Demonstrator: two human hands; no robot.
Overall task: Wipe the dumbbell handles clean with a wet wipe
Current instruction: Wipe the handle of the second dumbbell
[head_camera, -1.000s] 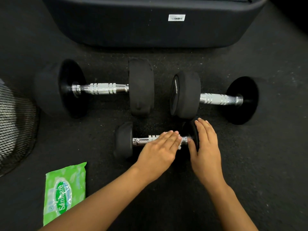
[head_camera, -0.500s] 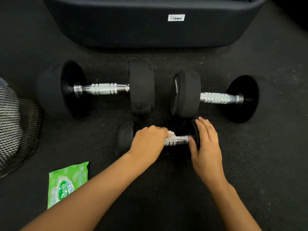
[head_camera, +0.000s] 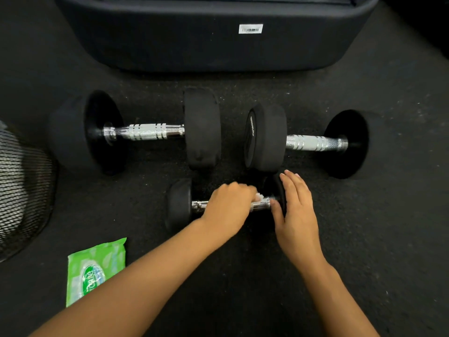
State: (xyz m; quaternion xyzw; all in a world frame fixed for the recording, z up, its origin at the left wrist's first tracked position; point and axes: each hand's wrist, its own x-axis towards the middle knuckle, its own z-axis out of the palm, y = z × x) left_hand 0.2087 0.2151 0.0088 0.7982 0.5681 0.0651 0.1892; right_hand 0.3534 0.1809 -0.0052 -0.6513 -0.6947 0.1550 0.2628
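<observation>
Left hand (head_camera: pixel 228 205): fingers curled round the handle (head_camera: pixel 261 205) of the small dumbbell (head_camera: pixel 179 205), gripping a white wipe (head_camera: pixel 259 197) against the chrome; only a scrap of wipe shows past the knuckles.
Right hand (head_camera: pixel 295 212): fingers straight and together, laid over the small dumbbell's right weight (head_camera: pixel 275 188); thumb tip touches the handle's right end.
Small dumbbell: lies on the dark floor (head_camera: pixel 364 227), nearest the person, just in front of the two large ones.
Large dumbbell, left (head_camera: pixel 143 132): chrome handle bare, untouched.
Large dumbbell, right (head_camera: pixel 313 143): chrome handle bare, untouched.
Wipe pack (head_camera: pixel 96 268): green, flat on the floor at lower left; contents cannot be told.
Mesh bin (head_camera: pixel 21 190): left edge; something pale inside, unclear.
Black case (head_camera: pixel 213 45): behind the dumbbells, white label on its front.
</observation>
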